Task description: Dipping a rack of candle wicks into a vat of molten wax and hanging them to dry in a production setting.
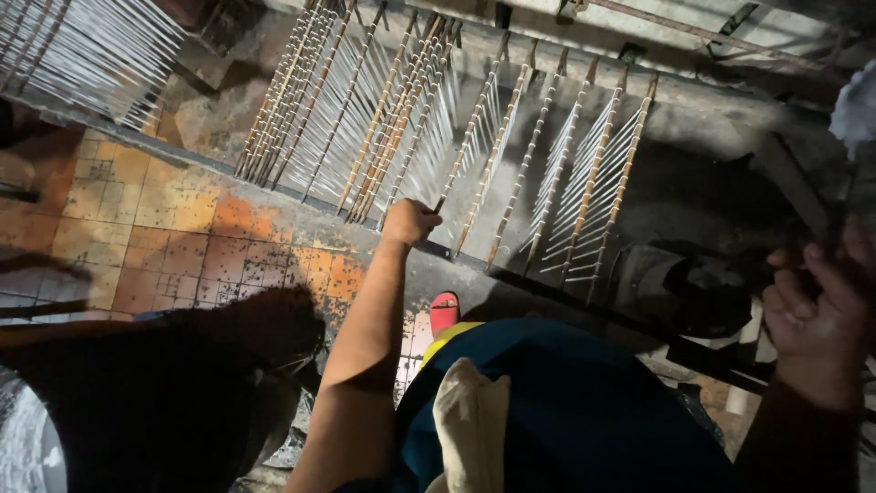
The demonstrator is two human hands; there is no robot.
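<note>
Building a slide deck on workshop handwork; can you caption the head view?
Left hand grips a stick strung with white rods on a rack; right hand raised.

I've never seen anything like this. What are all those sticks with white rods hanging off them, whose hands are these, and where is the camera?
The single picture comes from a camera worn on a person's head, looking down past their dark blue clothing. No machine is at work, only two bare hands. The left hand is closed around the near end of one wooden stick. Many such sticks lie side by side across a frame's dark rail, each lined with thin white rods, possibly candles. The right hand is raised at the right edge, fingers curled; what it holds is too dark to tell. Below are worn orange floor tiles and a red sandal.
</note>
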